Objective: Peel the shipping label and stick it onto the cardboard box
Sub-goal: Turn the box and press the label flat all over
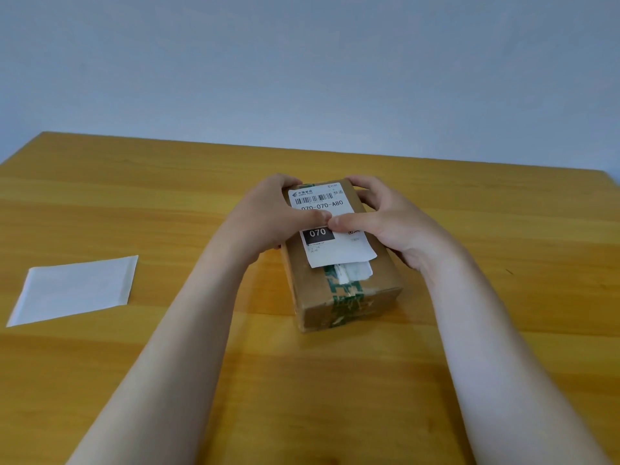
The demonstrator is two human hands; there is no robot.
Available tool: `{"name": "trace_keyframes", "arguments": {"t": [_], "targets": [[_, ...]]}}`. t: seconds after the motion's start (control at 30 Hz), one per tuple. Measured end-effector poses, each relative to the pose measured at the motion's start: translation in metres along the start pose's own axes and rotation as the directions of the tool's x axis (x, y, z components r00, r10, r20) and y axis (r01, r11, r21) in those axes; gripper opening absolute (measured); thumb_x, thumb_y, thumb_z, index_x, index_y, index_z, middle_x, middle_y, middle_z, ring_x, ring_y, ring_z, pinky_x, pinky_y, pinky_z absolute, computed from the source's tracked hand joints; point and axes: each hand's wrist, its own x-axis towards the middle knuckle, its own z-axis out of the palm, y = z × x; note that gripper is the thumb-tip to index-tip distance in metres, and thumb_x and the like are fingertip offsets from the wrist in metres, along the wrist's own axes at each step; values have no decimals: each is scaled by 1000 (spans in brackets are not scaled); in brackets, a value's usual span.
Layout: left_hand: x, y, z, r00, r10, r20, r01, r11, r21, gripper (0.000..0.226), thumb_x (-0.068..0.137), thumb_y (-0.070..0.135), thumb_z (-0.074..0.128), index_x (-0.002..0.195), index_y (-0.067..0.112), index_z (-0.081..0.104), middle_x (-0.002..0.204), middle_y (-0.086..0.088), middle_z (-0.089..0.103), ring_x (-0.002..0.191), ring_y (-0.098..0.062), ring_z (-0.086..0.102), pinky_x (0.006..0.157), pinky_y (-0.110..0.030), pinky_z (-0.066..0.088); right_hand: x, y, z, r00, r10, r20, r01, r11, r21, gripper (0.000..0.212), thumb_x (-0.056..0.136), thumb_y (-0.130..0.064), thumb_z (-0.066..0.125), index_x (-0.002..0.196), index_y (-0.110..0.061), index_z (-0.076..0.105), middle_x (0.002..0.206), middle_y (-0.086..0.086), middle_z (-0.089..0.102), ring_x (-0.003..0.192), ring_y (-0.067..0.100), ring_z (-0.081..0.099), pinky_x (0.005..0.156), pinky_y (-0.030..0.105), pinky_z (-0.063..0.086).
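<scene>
A brown cardboard box (379, 280) sealed with green-printed tape lies at the middle of the wooden table. A white shipping label (339, 250) with a barcode and a black "070" block lies flat on its top. My left hand (268, 216) grips the box's left side, its thumb pressing the label's middle. My right hand (385, 219) wraps the right side, and its thumb also presses the label, tip to tip with the left thumb. A torn scrap of older white label (355, 271) shows just below the new one.
A blank white backing sheet (75, 290) lies flat on the table (134, 203) at the left, well apart from the box. A pale blue-grey wall rises behind the table's far edge.
</scene>
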Motion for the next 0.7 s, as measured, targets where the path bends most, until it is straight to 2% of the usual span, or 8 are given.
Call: {"name": "trace_keyframes", "arguments": {"t": [0.1, 0.23, 0.3, 0.43, 0.53, 0.7], "targets": [[0, 1, 2, 1000, 5, -23, -4, 1000, 29, 68, 80, 42, 86, 139, 25, 56, 114, 5, 70, 94, -19, 75, 76, -51, 66, 0, 0, 1, 1000, 9, -22, -8, 1000, 15, 89, 63, -35, 96, 141, -34, 53, 134, -12, 67, 107, 17, 76, 95, 46, 61], [-1, 3, 2, 999, 1, -40, 1, 998, 55, 58, 83, 41, 84, 132, 25, 58, 106, 7, 70, 88, -17, 75, 73, -50, 66, -3, -4, 2, 999, 10, -46, -9, 1000, 28, 72, 75, -25, 93, 135, -30, 54, 127, -12, 68, 100, 14, 77, 75, 32, 61], [-2, 4, 3, 999, -3, -53, 6, 999, 53, 55, 84, 40, 83, 130, 24, 59, 104, 6, 71, 87, -18, 75, 72, -50, 66, -5, -5, 3, 998, 9, -59, -7, 999, 34, 69, 76, -25, 93, 133, -28, 55, 124, -12, 68, 97, 13, 77, 71, 30, 60], [-1, 4, 5, 996, -4, -94, 11, 997, 79, 45, 86, 42, 80, 123, 25, 63, 101, 4, 73, 85, -20, 76, 70, -49, 67, -5, -5, 5, 995, 6, -102, -3, 1000, 23, 62, 76, -29, 93, 126, -25, 58, 121, -9, 71, 93, 12, 78, 66, 27, 59], [0, 3, 6, 994, -10, -111, 21, 995, 95, 39, 86, 45, 79, 116, 26, 63, 99, 2, 75, 84, -20, 76, 68, -48, 67, -3, -3, 5, 991, 11, -132, -11, 1000, 0, 57, 74, -31, 95, 119, -23, 60, 115, -6, 75, 92, 15, 79, 68, 30, 59], [1, 3, 7, 991, -22, -134, 35, 995, 95, 35, 83, 49, 79, 104, 25, 66, 93, 2, 75, 81, -19, 74, 56, -35, 60, 1, -1, 5, 986, 25, -167, -29, 999, -20, 52, 73, -31, 95, 112, -18, 64, 106, 1, 80, 91, 20, 79, 71, 35, 59]]}}
